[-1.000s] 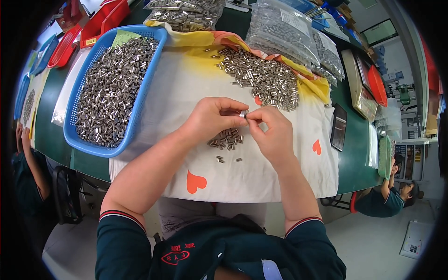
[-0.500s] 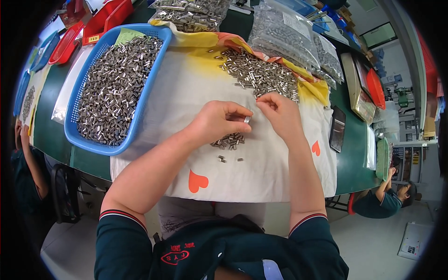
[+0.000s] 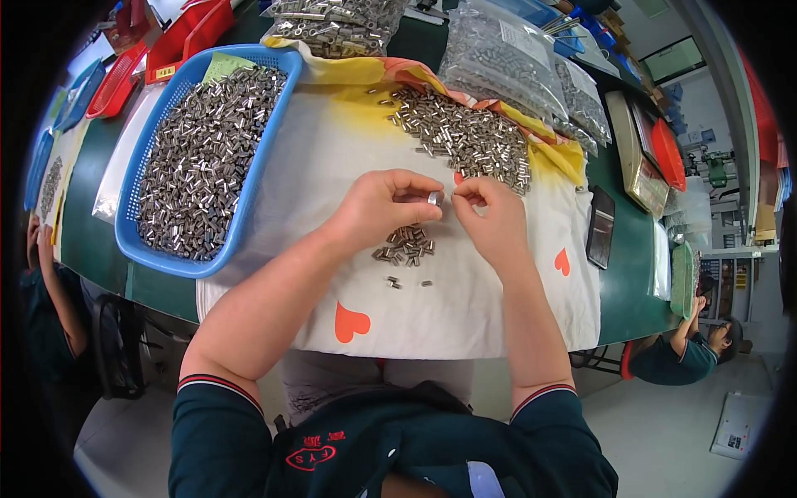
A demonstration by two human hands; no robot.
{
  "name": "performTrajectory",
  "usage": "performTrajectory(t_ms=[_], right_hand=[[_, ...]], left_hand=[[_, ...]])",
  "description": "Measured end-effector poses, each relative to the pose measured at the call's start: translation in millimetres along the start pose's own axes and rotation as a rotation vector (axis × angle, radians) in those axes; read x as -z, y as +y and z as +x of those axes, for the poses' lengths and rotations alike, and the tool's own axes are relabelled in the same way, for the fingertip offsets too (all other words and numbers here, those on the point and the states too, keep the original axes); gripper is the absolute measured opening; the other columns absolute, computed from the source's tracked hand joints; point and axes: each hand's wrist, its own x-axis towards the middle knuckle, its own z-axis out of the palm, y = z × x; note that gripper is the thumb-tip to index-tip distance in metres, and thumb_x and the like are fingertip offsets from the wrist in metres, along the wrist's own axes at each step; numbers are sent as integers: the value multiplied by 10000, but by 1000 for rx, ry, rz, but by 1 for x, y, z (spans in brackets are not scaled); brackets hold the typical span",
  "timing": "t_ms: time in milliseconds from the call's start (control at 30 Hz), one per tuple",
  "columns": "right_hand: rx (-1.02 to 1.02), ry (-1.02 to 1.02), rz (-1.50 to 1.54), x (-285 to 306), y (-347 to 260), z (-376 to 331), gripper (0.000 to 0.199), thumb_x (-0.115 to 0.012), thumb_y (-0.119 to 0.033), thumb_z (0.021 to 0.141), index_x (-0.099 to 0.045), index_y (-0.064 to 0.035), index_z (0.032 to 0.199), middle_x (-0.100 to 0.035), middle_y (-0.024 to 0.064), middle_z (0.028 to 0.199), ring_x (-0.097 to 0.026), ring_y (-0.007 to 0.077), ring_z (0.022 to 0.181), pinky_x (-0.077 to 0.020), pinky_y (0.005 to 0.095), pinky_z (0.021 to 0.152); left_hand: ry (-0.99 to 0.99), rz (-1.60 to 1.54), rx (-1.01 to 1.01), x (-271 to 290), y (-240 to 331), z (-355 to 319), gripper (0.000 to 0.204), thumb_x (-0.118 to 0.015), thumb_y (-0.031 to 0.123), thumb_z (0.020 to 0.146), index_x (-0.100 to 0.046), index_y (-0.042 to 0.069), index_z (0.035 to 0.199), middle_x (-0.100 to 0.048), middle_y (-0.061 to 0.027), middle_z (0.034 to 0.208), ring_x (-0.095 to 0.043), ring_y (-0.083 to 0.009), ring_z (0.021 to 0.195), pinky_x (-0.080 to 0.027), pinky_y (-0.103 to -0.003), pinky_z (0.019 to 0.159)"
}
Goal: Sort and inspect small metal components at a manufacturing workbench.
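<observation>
Metal sleeve (image 3: 435, 198), small, silvery and cylindrical, is pinched between my left hand (image 3: 382, 203) and right hand (image 3: 490, 217) above the white cloth (image 3: 465, 315) with orange hearts on a green table (image 3: 631, 299). A small pile of sleeves (image 3: 405, 246) lies just below; a blue basket (image 3: 249, 199) of them sits left.

A long green-topped work table (image 3: 631, 307) runs across the room, its right end curving down toward a pale grey smooth floor (image 3: 664, 432). Over the table's middle lies a white cloth with orange hearts and a yellow-orange far edge (image 3: 465, 324). At the table's right edge another person in dark green (image 3: 677, 357) sits low beside it. A flat white sheet (image 3: 737, 425) lies on the floor near the lower right corner. A bright window (image 3: 674, 60) lights the upper right, above grey shelving with equipment (image 3: 722, 266).
</observation>
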Motion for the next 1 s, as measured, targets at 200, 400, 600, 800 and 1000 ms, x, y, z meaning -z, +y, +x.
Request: performTrajectory(t_ms=[200, 400, 600, 800, 1000], right_hand=[[3, -78, 226, 1, -9, -9, 68, -581, 1, 698, -572, -19, 762, -571, 74, 700, -563, 186, 647, -461, 279, 643], [289, 52, -162, -6, -16, -17, 90, -596, 4, 675, -565, -31, 752, -560, 77, 682, -547, 233, 634, -468, 314, 633], [-76, -136, 278, 4, -11, -10, 115, -645, -33, 694, -560, -24, 772, -556, 4, 645, -511, 95, 576, -421, 252, 536], [-195, -333, 331, 22, 14, 21, 162, -670, -101, 705, -593, -30, 828, -511, -33, 615, -439, 41, 558, -370, 180, 517], [366, -113, -419, -30, 6, 66, 117, -605, -98, 708, -637, -69, 817, -564, 68, 741, -541, 234, 749, -435, 334, 679]], left_hand=[[-43, 19, -28, 4, -1, 0, 296, -662, 48, 745, -590, -4, 1028, -614, -23, 863, -559, -59, 766, -471, -201, 686], [-14, 107, -35, -2, 0, -3, 286, -675, 66, 738, -604, -11, 1004, -625, -38, 865, -566, -69, 770, -474, -208, 695], [-41, 86, -49, 3, -2, -2, 295, -685, 64, 726, -607, -12, 1000, -635, -59, 865, -576, -82, 750, -480, -221, 693], [-138, 194, -25, -1, 3, -4, 297, -689, 67, 724, -607, -10, 999, -637, -59, 877, -575, -72, 764, -476, -219, 700], [-149, 188, -24, 2, 3, -5, 288, -691, 66, 721, -612, 1, 991, -635, -44, 873, -578, -73, 772, -475, -218, 715]])
